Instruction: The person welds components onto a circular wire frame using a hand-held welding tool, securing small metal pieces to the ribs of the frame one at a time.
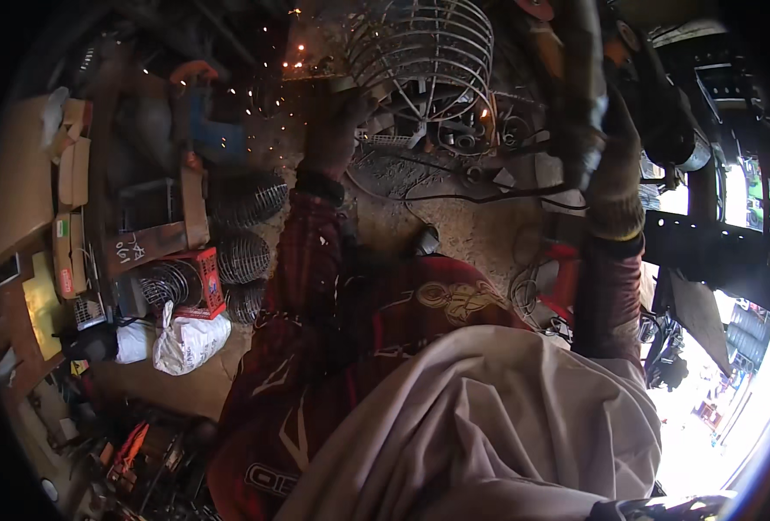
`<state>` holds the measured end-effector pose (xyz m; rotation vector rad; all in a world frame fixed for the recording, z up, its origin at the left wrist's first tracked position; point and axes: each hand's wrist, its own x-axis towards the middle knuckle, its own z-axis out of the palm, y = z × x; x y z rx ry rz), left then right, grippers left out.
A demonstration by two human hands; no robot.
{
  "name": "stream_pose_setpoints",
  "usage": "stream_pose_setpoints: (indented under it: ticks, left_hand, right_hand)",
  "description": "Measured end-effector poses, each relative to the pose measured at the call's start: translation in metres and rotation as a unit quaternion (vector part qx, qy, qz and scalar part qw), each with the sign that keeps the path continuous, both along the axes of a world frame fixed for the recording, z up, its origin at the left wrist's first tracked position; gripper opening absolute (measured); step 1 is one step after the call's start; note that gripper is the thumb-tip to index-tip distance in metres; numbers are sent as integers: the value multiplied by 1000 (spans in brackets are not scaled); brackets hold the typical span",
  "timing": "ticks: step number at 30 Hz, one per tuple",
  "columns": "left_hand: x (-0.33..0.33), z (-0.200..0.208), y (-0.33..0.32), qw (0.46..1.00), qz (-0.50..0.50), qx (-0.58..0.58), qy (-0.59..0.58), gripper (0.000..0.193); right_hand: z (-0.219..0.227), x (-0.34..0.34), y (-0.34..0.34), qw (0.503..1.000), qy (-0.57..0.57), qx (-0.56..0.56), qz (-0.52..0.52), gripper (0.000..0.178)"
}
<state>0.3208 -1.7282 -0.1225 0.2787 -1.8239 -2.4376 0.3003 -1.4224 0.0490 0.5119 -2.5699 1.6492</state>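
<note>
My left hand point(337, 139) reaches forward in shadow. Its fingers look closed beside a round cage of bent metal wire point(428, 52), but what they grip is too dark to make out. Orange sparks point(298, 62) scatter through the air to the left of that hand. My right hand point(618, 165), in a knitted glove with a yellow-edged cuff, is raised at the right. It is next to a blurred grey tube-like part point(585, 95); its fingers are hidden in shadow. Small metal pieces point(459, 135) lie below the wire cage.
A dark cable point(480, 200) crosses the dusty ground ahead. Several wire coils or cages point(244, 256) stand at my left, next to a red crate point(204, 282) and a white sack point(190, 341). Pale cloth point(489, 417) covers my lap. Dark metal plates point(706, 256) stand at the right.
</note>
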Motion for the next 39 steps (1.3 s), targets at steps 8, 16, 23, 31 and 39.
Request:
stream_pose_setpoints:
  ticks: [8, 16, 23, 31, 39]
  left_hand:
    - [-4, -15, 0, 995, 2, -68, 70, 23]
    - [0, -25, -6, 998, 0, -26, 63, 30]
    - [-2, -24, -7, 997, 4, 64, 48, 32]
    - [-1, -24, -9, 998, 6, 51, 32, 30]
    - [-2, -32, -9, 997, 10, 60, 51, 31]
  right_hand:
    - [-44, 34, 135, 962, -71, -255, -65, 37]
    - [-58, 58, 164, 964, -134, -220, -61, 40]
    - [-84, 50, 194, 989, -65, 74, -109, 63]
    - [-80, 51, 187, 949, -193, -249, -16, 33]
    - [-76, 51, 175, 965, -169, -171, -106, 24]
